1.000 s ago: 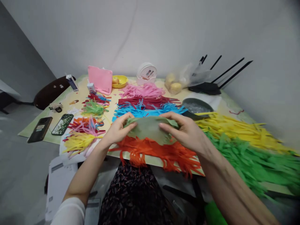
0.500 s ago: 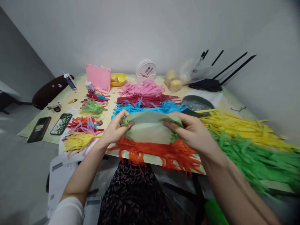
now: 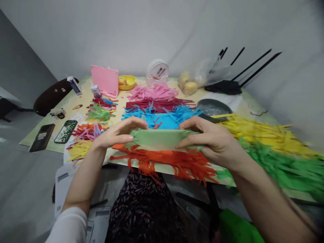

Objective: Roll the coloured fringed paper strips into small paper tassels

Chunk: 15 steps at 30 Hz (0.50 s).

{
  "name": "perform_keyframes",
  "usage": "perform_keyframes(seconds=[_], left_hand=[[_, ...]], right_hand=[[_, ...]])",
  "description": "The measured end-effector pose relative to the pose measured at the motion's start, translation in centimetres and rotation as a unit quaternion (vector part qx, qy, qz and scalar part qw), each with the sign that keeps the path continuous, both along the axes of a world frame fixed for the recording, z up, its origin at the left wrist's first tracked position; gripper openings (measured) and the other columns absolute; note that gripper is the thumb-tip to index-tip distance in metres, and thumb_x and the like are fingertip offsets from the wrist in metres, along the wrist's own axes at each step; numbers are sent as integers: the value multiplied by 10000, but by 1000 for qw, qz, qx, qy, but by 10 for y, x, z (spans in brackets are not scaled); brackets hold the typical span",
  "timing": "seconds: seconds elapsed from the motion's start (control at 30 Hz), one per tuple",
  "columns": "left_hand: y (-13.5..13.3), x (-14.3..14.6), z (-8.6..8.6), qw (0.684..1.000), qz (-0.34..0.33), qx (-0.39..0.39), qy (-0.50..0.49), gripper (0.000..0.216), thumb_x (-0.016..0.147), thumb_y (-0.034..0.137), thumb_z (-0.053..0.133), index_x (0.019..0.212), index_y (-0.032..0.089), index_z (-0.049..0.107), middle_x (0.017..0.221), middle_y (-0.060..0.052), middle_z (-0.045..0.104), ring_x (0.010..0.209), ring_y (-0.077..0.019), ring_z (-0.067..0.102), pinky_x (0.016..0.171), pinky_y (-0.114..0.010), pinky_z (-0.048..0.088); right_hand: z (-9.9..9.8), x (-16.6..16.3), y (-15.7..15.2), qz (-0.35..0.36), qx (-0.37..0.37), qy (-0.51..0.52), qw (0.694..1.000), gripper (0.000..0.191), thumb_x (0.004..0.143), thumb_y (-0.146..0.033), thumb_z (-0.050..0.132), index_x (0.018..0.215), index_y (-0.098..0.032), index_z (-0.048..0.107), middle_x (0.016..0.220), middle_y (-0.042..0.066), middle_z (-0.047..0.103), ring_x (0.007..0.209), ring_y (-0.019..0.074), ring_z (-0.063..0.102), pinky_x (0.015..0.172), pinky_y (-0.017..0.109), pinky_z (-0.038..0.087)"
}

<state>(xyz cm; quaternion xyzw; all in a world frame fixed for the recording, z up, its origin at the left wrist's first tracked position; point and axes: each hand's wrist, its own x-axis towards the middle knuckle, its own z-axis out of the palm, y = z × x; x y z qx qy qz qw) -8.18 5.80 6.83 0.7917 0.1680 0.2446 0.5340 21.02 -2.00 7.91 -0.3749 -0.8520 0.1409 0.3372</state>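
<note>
A pale green paper sheet (image 3: 158, 136), with crumpled ends, is stretched between my hands over the near table edge. My left hand (image 3: 121, 131) curls loosely round its left end, thumb in front and fingers arched over the top. At the other end my right hand (image 3: 212, 138) pinches the paper between thumb and fingers. Just below lies a bundle of orange paper strips (image 3: 172, 162). Beyond the sheet are blue strips (image 3: 162, 118), dark red strips (image 3: 159, 104) and pink strips (image 3: 153, 91). The fingertips behind the green sheet are partly hidden.
Yellow strips (image 3: 268, 135) and green strips (image 3: 283, 172) spread on the right, near a dark bowl (image 3: 214, 114). Small mixed bundles (image 3: 98, 113) and two phones (image 3: 43, 136) lie left. A pink tablet case (image 3: 105, 81), yellow bowl (image 3: 131, 82) and black router (image 3: 224, 89) stand at the back.
The green sheet has gone from a broad, open face to a narrower band. My left fingers have lifted and spread over its end. My right hand still grips the other end.
</note>
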Motion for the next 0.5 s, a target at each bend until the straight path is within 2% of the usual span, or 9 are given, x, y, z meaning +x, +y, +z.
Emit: perform_keyframes(seconds=[0.07,0.13,0.17,0.2,0.27,0.33,0.4,0.43,0.5], left_hand=[[-2,10,6,996,55,21,67,417,827,457,669,1151,195,653,981,-73,702,879,-196,643,764,-278,479],[-5,20,10,981,85,89,152,252,849,401,650,926,164,690,766,-20,673,711,-147,593,681,-244,437],[-6,24,12,970,99,129,181,236,870,381,621,824,158,682,706,-8,651,663,-135,563,653,-240,413],[-6,27,12,958,112,170,200,248,888,359,596,766,156,668,681,-5,638,643,-132,545,637,-241,392],[-7,32,13,932,135,248,226,224,904,307,576,763,158,665,696,-18,644,656,-145,547,632,-250,366],[-7,35,13,906,138,319,243,187,907,266,575,786,159,668,737,-43,659,700,-169,564,651,-264,356],[-8,39,13,891,114,365,247,172,913,255,574,805,162,669,761,-57,664,731,-183,572,671,-271,354],[-9,41,13,888,100,375,247,172,920,256,567,818,163,670,762,-58,663,732,-184,571,675,-271,352],[-10,42,12,888,89,377,248,194,935,266,546,830,162,672,738,-54,650,716,-180,562,676,-270,348]], right_hand=[[0,2,0,2,10,-31,999,381,807,-73,461,785,-283,779,1014,71,643,903,220,636,737,340,533],[3,8,0,6,3,-62,998,381,832,-94,449,854,-285,779,1055,77,649,935,237,646,741,350,542],[6,13,1,4,-7,-76,997,376,854,-122,451,949,-291,774,1092,81,652,966,249,650,768,363,548],[10,18,1,3,-22,-92,995,374,880,-164,466,1091,-299,744,1153,84,651,1017,263,647,817,381,550],[20,25,1,11,-50,-119,992,472,907,-290,543,1378,-314,571,1310,75,615,1146,292,615,941,415,526],[26,22,2,9,-59,-119,991,656,881,-415,632,1493,-312,420,1417,59,564,1244,302,569,1031,428,482],[25,10,5,-10,-59,-109,992,638,859,-448,668,1444,-277,480,1401,67,588,1238,298,579,1017,417,482],[22,1,8,-22,-63,-111,992,519,868,-418,660,1351,-250,572,1320,77,646,1170,287,621,959,396,502],[14,-14,15,-34,-96,-147,984,202,887,-322,624,1033,-210,708,1018,67,750,908,235,691,766,321,511]])
